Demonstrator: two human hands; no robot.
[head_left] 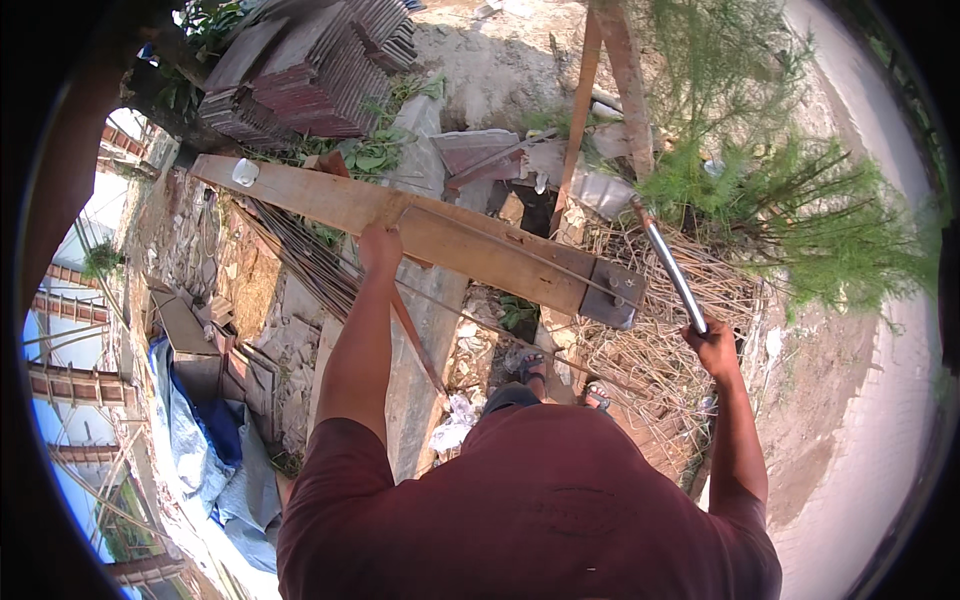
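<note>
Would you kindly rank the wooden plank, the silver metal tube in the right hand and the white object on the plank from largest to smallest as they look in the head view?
1. Wooden plank
2. Silver metal tube
3. White object

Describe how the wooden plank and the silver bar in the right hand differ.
The plank is broad, flat and brown; the silver bar is slim, rounded and shiny. The plank is much longer than the bar. The plank slants gently across the picture, while the bar, gripped in the right hand, runs more steeply. Both are straight and slope down toward the right.
</note>
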